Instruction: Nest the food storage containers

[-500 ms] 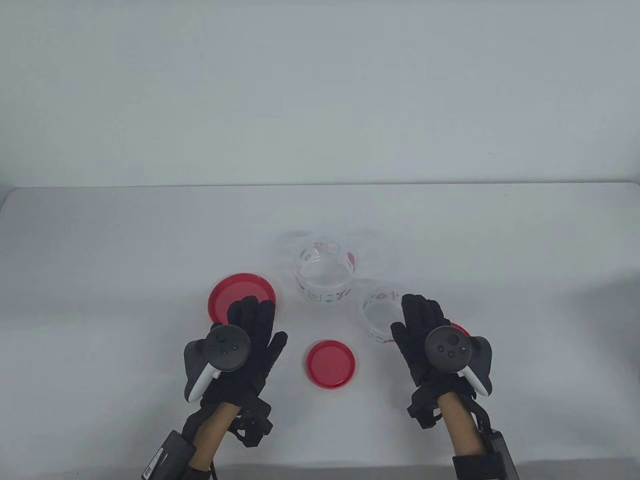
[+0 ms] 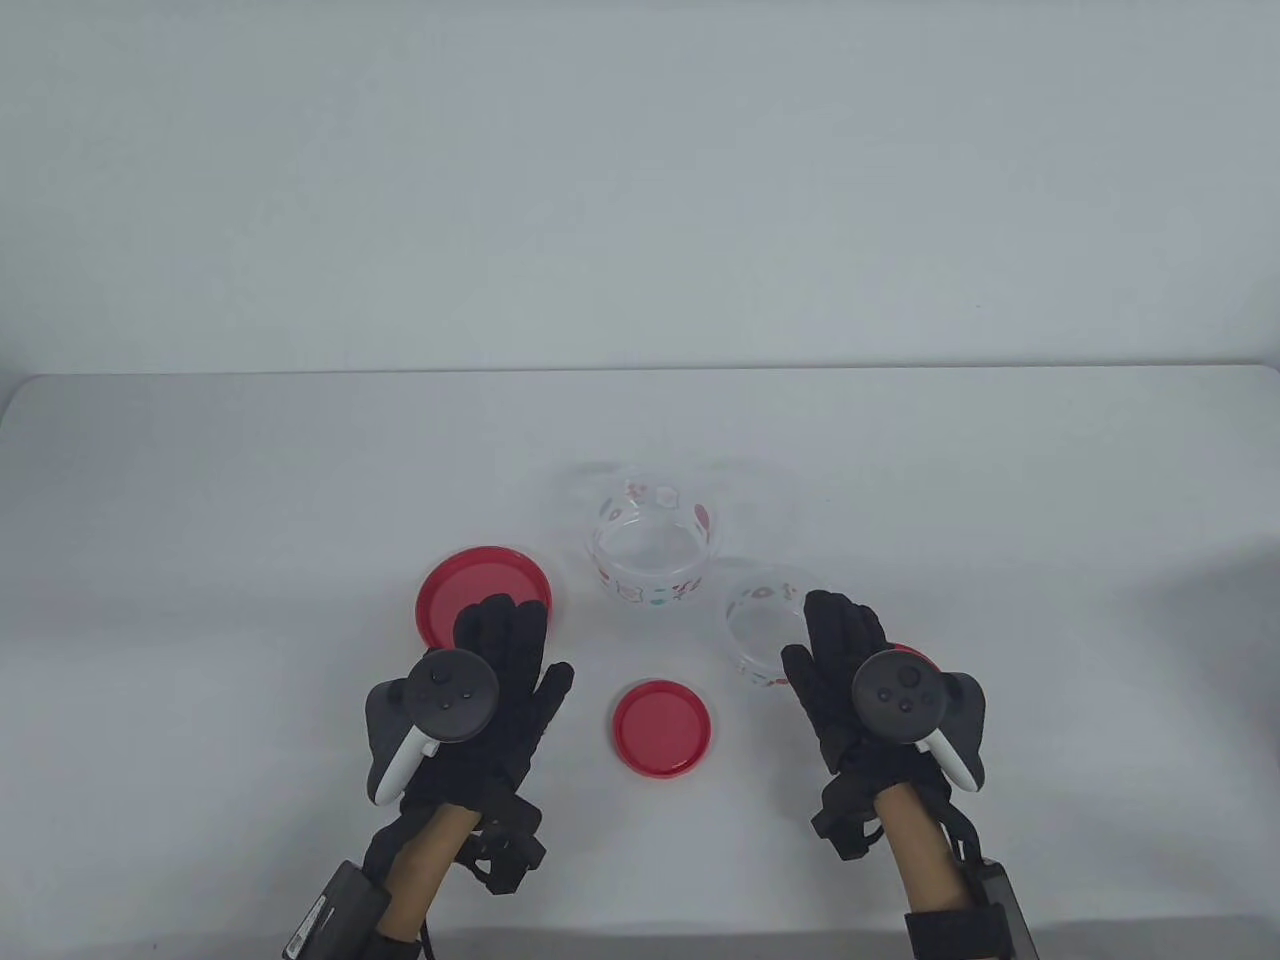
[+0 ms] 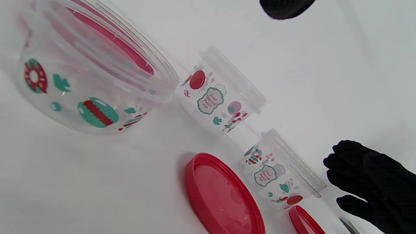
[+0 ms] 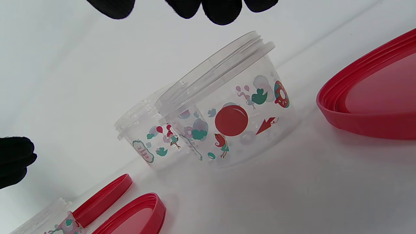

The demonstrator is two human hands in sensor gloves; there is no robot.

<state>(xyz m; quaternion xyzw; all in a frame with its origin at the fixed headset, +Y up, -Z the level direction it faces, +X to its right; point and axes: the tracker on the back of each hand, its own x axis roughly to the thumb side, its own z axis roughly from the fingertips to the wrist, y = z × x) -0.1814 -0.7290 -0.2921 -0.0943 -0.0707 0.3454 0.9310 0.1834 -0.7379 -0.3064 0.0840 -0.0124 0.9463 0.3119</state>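
Note:
Two clear printed containers stand mid-table: a wider one and a smaller one to its right. In the left wrist view a third, larger clear container is close by, with red showing through its wall. My left hand is open and flat over the near edge of the large red lid and holds nothing. My right hand is open beside the smaller container's right rim, over a small red lid, and holds nothing. A medium red lid lies between the hands.
White table with a white wall behind it. The containers and lids sit in a cluster at the centre front. Bare tabletop stretches to the left, right and back.

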